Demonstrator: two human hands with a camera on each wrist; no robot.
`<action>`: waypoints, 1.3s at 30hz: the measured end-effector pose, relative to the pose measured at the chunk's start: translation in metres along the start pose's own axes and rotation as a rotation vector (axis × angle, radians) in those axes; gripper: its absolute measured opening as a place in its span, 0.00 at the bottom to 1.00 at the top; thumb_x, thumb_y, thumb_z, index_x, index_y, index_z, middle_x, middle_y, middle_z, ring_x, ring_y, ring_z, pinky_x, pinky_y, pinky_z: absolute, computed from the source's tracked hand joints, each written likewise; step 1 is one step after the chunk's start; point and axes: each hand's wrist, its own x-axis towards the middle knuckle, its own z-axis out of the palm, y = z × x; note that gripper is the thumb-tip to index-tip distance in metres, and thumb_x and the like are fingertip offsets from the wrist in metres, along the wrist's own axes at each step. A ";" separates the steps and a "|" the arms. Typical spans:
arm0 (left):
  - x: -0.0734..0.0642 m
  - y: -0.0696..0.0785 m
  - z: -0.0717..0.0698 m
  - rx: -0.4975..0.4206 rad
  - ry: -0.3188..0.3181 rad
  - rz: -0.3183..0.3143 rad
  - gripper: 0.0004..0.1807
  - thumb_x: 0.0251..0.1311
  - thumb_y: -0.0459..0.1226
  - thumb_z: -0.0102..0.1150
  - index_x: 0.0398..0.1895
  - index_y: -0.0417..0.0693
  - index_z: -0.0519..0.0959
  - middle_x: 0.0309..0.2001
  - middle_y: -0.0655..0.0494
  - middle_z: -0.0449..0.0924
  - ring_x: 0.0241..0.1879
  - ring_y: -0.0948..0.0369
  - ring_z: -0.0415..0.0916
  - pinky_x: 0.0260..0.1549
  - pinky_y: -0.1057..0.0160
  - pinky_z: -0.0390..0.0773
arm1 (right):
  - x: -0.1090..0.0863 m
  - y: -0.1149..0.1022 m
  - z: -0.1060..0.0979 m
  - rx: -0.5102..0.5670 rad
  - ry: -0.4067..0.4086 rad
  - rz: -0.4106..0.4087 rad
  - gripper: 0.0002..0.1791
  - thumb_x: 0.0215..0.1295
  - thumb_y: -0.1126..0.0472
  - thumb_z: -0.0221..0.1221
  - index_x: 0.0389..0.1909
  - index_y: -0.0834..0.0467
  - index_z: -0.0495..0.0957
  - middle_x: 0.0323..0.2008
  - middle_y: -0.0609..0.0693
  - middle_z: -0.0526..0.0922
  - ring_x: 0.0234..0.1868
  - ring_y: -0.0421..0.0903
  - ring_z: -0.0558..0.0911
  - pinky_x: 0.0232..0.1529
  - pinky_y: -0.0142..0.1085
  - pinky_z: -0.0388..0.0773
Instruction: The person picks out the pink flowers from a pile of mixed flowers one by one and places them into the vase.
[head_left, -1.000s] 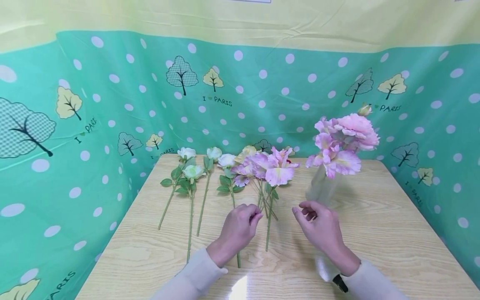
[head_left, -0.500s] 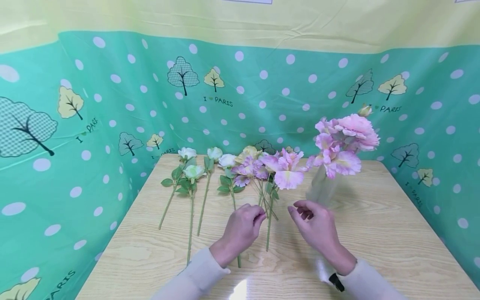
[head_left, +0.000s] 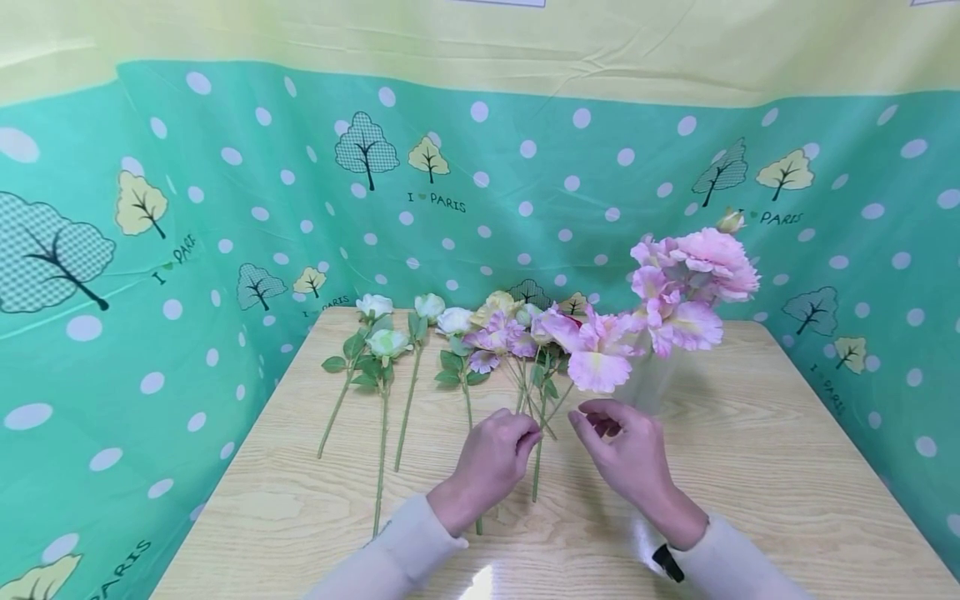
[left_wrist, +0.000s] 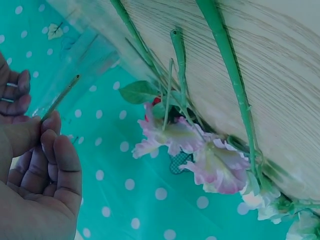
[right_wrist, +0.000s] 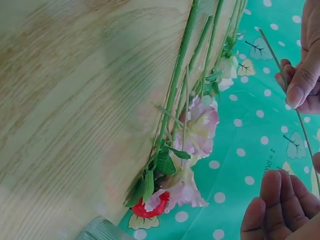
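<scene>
pinching a thin stem (left_wrist: 63, 95), left hand (head_left: 493, 457) hovers near right hand (head_left: 628, 448).

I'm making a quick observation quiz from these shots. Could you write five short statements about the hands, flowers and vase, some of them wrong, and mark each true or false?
1. The left hand pinches a thin stem. True.
2. The vase holds only blue flowers. False: the vase holds mainly pink flowers.
3. In the head view, pale roses lie on the table left of the vase. True.
4. A dark band is at the left wrist. False: the dark band is at the right wrist.
5. A red flower shows in the right wrist view. True.
</scene>
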 end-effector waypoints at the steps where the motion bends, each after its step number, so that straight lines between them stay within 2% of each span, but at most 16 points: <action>1: 0.000 0.000 0.000 0.002 0.001 0.003 0.04 0.58 0.29 0.72 0.30 0.44 0.86 0.27 0.57 0.85 0.25 0.65 0.76 0.27 0.73 0.78 | 0.001 -0.001 0.000 0.006 0.003 -0.007 0.06 0.56 0.66 0.74 0.34 0.60 0.88 0.26 0.45 0.87 0.23 0.37 0.80 0.26 0.28 0.79; 7: 0.000 0.001 0.002 0.005 -0.003 0.011 0.04 0.59 0.29 0.71 0.29 0.45 0.86 0.26 0.58 0.85 0.24 0.65 0.74 0.25 0.74 0.76 | 0.004 -0.003 0.001 0.040 0.041 -0.043 0.06 0.55 0.67 0.74 0.34 0.62 0.89 0.25 0.46 0.87 0.22 0.37 0.80 0.24 0.30 0.79; 13: 0.000 0.001 0.003 0.001 -0.004 0.024 0.06 0.57 0.28 0.72 0.28 0.46 0.85 0.26 0.58 0.85 0.24 0.65 0.74 0.25 0.74 0.76 | 0.005 -0.004 0.002 0.099 0.052 -0.030 0.05 0.56 0.69 0.73 0.33 0.59 0.89 0.25 0.46 0.87 0.21 0.37 0.80 0.24 0.26 0.79; 17: -0.001 0.001 0.004 0.005 -0.006 0.030 0.06 0.57 0.28 0.73 0.28 0.47 0.85 0.26 0.59 0.85 0.24 0.65 0.73 0.25 0.74 0.75 | 0.006 -0.003 0.003 0.138 0.088 -0.038 0.08 0.54 0.72 0.74 0.32 0.59 0.86 0.24 0.46 0.86 0.22 0.37 0.80 0.24 0.26 0.78; 22: -0.001 0.000 0.004 0.001 -0.008 0.038 0.06 0.57 0.28 0.72 0.28 0.46 0.85 0.26 0.59 0.85 0.24 0.65 0.73 0.25 0.73 0.75 | 0.005 -0.001 0.006 0.120 0.158 -0.055 0.13 0.48 0.75 0.76 0.31 0.60 0.84 0.21 0.47 0.84 0.21 0.38 0.78 0.21 0.30 0.77; 25: -0.001 0.000 0.004 0.001 -0.012 0.039 0.06 0.58 0.28 0.72 0.29 0.46 0.85 0.27 0.59 0.86 0.25 0.65 0.74 0.25 0.73 0.76 | 0.005 0.000 0.006 0.100 0.177 -0.041 0.13 0.46 0.75 0.76 0.30 0.60 0.83 0.20 0.47 0.82 0.21 0.37 0.78 0.21 0.30 0.77; 30: -0.001 -0.001 0.006 0.016 -0.026 0.035 0.04 0.59 0.30 0.71 0.30 0.46 0.86 0.28 0.60 0.87 0.26 0.64 0.75 0.27 0.73 0.77 | 0.006 0.000 0.007 0.114 0.175 -0.012 0.14 0.46 0.78 0.75 0.29 0.63 0.82 0.17 0.48 0.82 0.17 0.36 0.78 0.20 0.27 0.75; 34: 0.000 -0.001 0.007 0.031 -0.033 0.029 0.03 0.60 0.31 0.71 0.31 0.47 0.86 0.28 0.60 0.87 0.26 0.65 0.75 0.27 0.73 0.77 | 0.006 -0.002 0.006 0.172 0.156 0.014 0.13 0.49 0.79 0.73 0.31 0.63 0.83 0.20 0.50 0.85 0.17 0.35 0.79 0.21 0.25 0.76; 39: 0.000 -0.001 0.008 0.045 -0.033 0.024 0.03 0.60 0.32 0.71 0.31 0.48 0.86 0.29 0.61 0.87 0.26 0.64 0.75 0.27 0.73 0.77 | 0.010 -0.010 0.003 0.249 0.128 0.050 0.11 0.54 0.80 0.70 0.33 0.64 0.83 0.23 0.53 0.85 0.18 0.38 0.81 0.24 0.24 0.77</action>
